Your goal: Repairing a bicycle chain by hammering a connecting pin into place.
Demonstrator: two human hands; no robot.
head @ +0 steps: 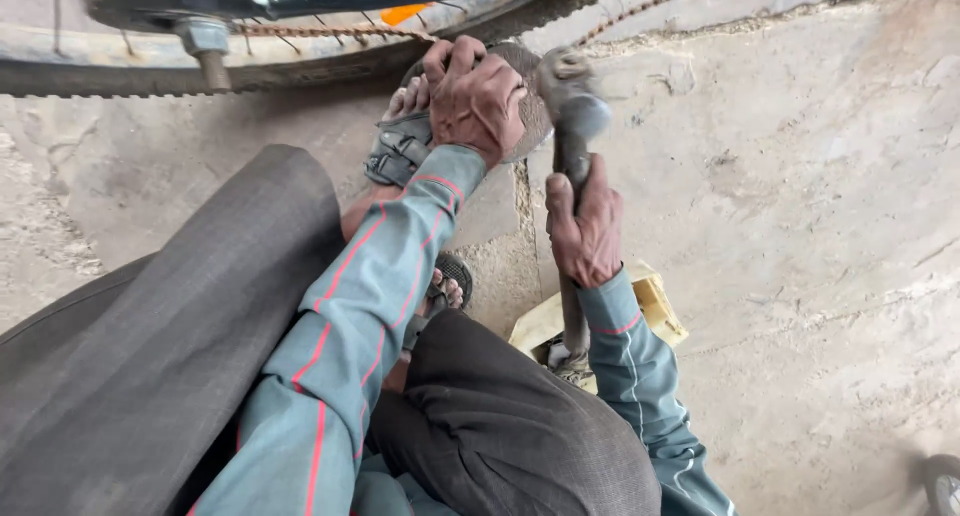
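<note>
The rusty bicycle chain (330,33) runs along the tyre (120,76) at twelve o'clock, where the left hand (475,101) presses down with fingers curled tight over a rounded grey block (535,126). At three o'clock of it, the right hand (588,226) wraps its fingers closed around a hammer (572,126), its head blurred, above a yellowish box (655,301) on the concrete floor (800,226).
</note>
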